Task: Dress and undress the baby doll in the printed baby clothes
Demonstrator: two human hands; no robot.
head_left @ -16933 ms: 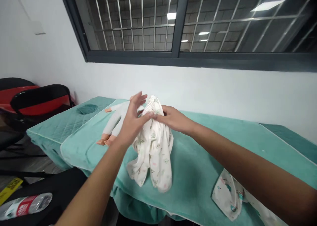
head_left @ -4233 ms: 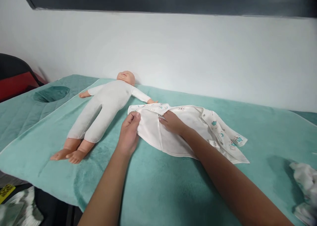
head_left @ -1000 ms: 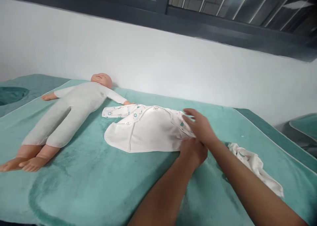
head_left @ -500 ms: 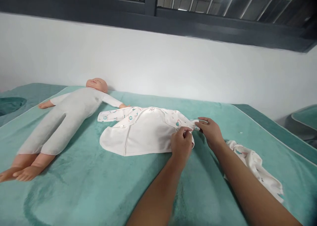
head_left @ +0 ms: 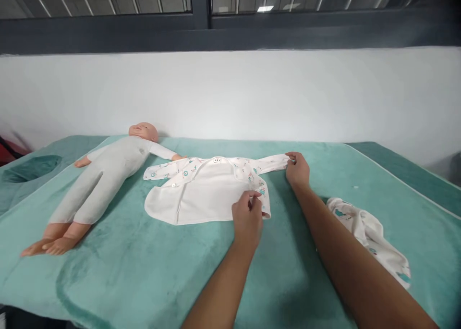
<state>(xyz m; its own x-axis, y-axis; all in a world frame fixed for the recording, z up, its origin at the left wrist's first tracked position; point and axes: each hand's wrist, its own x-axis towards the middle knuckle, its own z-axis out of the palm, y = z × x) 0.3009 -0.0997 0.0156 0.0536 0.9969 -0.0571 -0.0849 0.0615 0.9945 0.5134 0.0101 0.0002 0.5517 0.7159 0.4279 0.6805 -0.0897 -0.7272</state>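
Note:
A white printed baby shirt (head_left: 201,194) lies spread open on the teal padded table (head_left: 144,276), sleeves stretched to both sides. My left hand (head_left: 248,220) pinches the shirt's right front edge near the hem. My right hand (head_left: 297,169) is closed on the cuff of the right sleeve, pulled out flat. A baby doll (head_left: 108,173) in a pale grey suit lies on its back to the left of the shirt, one arm touching the left sleeve.
A crumpled printed garment (head_left: 367,235) lies on the table to the right of my right arm. A white wall and a barred window run behind the table. A face hole (head_left: 30,168) dips into the table's far left end.
My right hand has drawn the right sleeve out straight toward the right. My left hand has slid down to the shirt's front edge. The view has tilted and shifted left.

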